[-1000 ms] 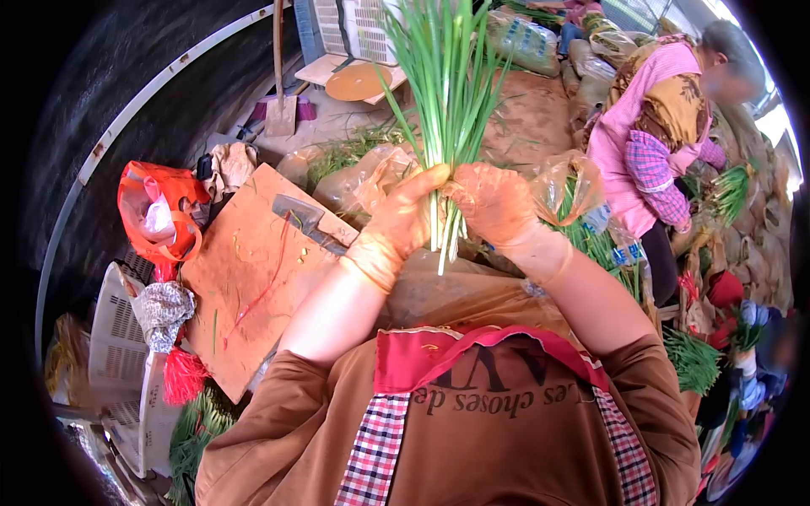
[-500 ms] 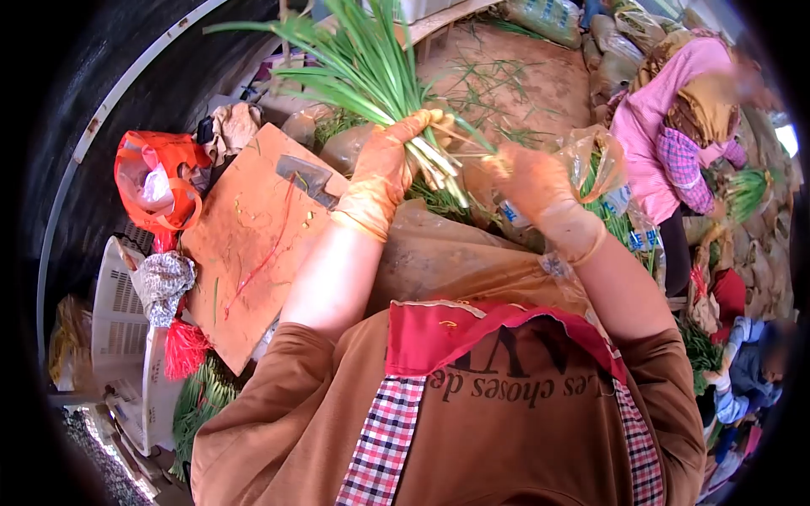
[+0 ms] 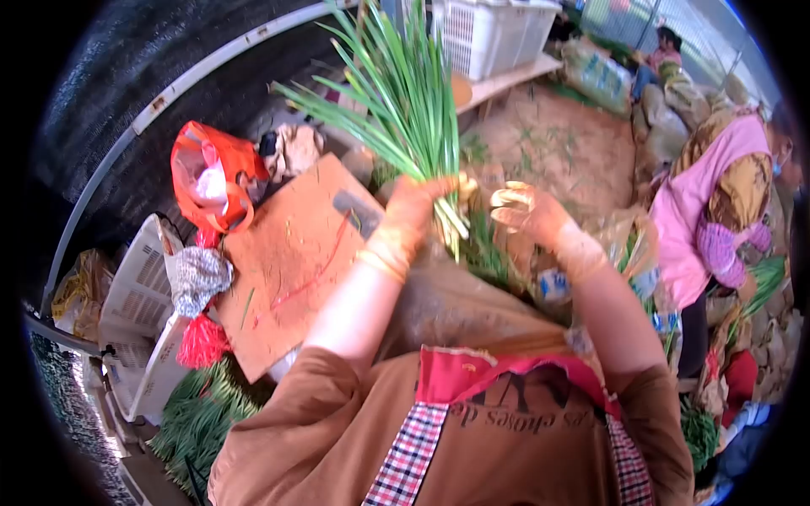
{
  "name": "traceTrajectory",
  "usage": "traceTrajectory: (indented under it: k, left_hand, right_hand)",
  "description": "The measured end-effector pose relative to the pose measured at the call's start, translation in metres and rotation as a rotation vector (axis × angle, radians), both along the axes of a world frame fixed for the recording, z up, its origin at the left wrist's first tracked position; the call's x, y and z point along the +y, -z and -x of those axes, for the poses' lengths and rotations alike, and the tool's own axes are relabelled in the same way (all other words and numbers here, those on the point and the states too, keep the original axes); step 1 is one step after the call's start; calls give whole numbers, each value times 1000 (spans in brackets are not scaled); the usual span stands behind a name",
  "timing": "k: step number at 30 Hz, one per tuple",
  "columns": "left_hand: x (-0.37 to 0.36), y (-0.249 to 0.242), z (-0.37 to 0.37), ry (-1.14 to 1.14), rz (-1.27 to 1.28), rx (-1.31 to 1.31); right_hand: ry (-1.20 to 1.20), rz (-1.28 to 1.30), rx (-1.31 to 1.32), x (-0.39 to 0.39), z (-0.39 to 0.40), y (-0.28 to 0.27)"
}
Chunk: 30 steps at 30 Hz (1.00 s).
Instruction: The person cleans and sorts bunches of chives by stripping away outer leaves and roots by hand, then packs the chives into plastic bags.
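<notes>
My left hand (image 3: 418,211), in an orange-tinted glove, is wrapped round a bunch of long green leafy stalks (image 3: 413,105). The leaves fan upward and the pale stem ends stick out below the fist. Just to the right, my right hand (image 3: 525,212), gloved too, is apart from the bunch with its fingers spread and slightly curled; nothing shows in it. Under both hands lie more green stalks (image 3: 485,249) and brown plastic sheeting (image 3: 456,299).
An orange-brown board (image 3: 291,261) with a blade (image 3: 359,211) lies at left, near an orange bag (image 3: 215,177) and a white basket (image 3: 139,304). White crates (image 3: 498,34) stand on a bench behind. A person in pink (image 3: 717,202) works at right; another sits farther back.
My right hand has opened and moved away from the stem ends. My left hand still grips the bunch, now more upright. The view has shifted, bringing the crates and a farther person into sight.
</notes>
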<state>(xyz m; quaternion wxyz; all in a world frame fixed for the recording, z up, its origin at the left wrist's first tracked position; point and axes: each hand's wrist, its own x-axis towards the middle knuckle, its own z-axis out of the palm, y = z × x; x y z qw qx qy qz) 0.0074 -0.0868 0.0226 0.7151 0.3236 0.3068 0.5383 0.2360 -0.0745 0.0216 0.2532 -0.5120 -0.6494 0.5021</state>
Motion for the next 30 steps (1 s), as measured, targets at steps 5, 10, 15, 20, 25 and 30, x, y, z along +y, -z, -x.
traceTrajectory:
  k: [5,10,15,20,25,30]
  left_hand:
    - [8,1,-31,-106,-198,-80]
    - [-2,-7,-34,-54,-200,-80]
    - [10,8,-25,-137,-181,69]
    - [8,12,-38,-214,-234,181]
    - [1,2,-46,-228,-304,184]
    - [0,-9,-34,-199,-290,247]
  right_hand:
    - [-166,-418,-100,-6,32,-12]
    - [-228,-431,-264,-22,19,-27]
    - [-108,-62,18,-22,-33,-52]
    - [107,-432,279,-7,4,-123]
    - [20,-221,503,-19,55,-130]
    - [38,-96,159,-26,16,-102]
